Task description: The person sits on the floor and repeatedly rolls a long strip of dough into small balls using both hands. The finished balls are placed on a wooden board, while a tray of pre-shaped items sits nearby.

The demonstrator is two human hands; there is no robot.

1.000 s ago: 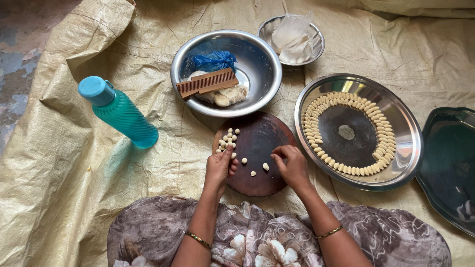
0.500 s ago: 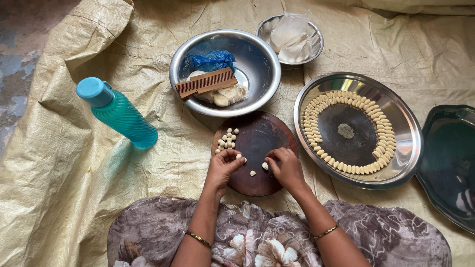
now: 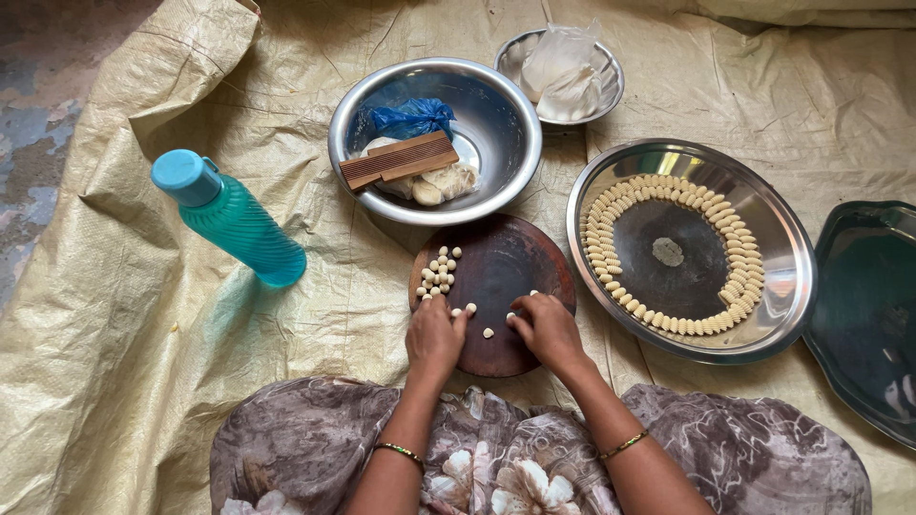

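Left hand (image 3: 434, 336) and right hand (image 3: 547, 327) lay with fingers curled narrow, pressing small pale dough pellets (image 3: 438, 272), on a round dark wooden board (image 3: 501, 267), beside a shiny steel tray (image 3: 792, 286).

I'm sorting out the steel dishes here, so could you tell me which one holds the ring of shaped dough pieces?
It is the wide flat steel plate to the right of the round wooden board; the other vessels hold no ring of pieces.

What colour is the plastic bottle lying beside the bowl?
The plastic bottle is teal with a lighter blue cap, seen in the head view.
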